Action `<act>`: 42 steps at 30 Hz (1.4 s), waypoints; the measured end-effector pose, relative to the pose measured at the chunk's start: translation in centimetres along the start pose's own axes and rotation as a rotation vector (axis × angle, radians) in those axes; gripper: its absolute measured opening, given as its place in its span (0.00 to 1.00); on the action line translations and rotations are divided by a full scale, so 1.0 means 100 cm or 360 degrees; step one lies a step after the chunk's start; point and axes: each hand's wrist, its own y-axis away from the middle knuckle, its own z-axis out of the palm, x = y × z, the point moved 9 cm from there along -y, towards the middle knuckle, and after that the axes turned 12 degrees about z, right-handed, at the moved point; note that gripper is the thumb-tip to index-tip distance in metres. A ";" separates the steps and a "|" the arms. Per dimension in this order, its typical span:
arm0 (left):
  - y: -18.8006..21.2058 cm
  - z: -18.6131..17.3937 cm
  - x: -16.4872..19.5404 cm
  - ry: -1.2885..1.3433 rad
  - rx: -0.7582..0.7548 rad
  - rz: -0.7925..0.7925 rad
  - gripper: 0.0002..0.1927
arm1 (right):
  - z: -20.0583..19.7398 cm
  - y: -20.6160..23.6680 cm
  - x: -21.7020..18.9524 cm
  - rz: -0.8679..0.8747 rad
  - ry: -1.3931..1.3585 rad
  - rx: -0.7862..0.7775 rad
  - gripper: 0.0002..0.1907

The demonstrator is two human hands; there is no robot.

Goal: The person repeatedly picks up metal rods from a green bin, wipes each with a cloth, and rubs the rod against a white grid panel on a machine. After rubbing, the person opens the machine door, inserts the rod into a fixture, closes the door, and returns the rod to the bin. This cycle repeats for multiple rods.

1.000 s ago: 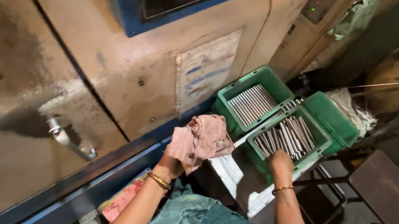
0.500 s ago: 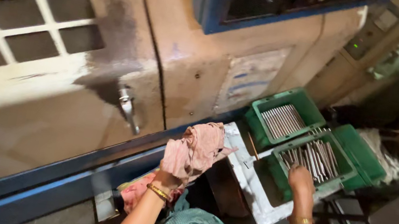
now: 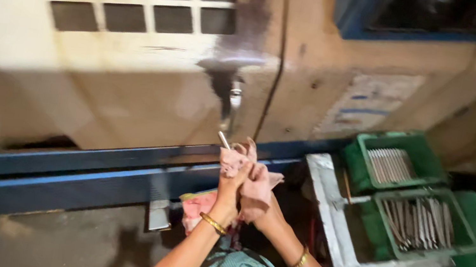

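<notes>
Hands: left hand (image 3: 232, 174) and right hand (image 3: 258, 200) clench a soft, limp pink cloth rag (image 3: 245, 166) bunched around a thin, stiff metal rod (image 3: 223, 139) poking out above the grip

Ahead of the raised hands, the beige metal machine door (image 3: 146, 105) with its small silver handle (image 3: 235, 97) and the blue steel rail (image 3: 83, 175) below it block the way forward. To the right, green plastic crates of grey metal rods (image 3: 422, 225) on a white tray (image 3: 328, 213) fill the space. Open grey concrete floor (image 3: 58, 245) lies low left.

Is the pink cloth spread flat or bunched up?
Bunched: the cloth is crumpled between both hands, with a thin rod sticking out.
</notes>
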 end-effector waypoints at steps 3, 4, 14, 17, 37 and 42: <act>-0.002 -0.026 0.037 -0.0344 -0.0047 0.0053 0.24 | -0.003 0.023 -0.019 -0.0102 -0.0461 0.0125 0.14; -0.006 -0.037 0.054 -0.0481 0.0039 0.0145 0.24 | -0.005 0.042 -0.017 -0.0250 -0.0807 -0.0009 0.11; -0.063 -0.056 0.246 -0.0810 -0.0217 0.0383 0.23 | -0.020 0.059 -0.014 0.0498 -0.2710 -0.0964 0.16; -0.043 -0.035 0.194 -0.0966 -0.0619 0.0223 0.22 | -0.020 0.039 -0.018 0.0337 -0.2706 -0.0689 0.17; 0.004 0.011 0.150 -0.1501 -0.0581 0.0482 0.29 | -0.099 0.015 -0.010 0.0075 -0.1674 0.0106 0.14; 0.017 0.027 0.119 -0.1797 -0.0823 0.0275 0.30 | -0.118 0.009 -0.002 -0.0029 -0.2281 0.0007 0.17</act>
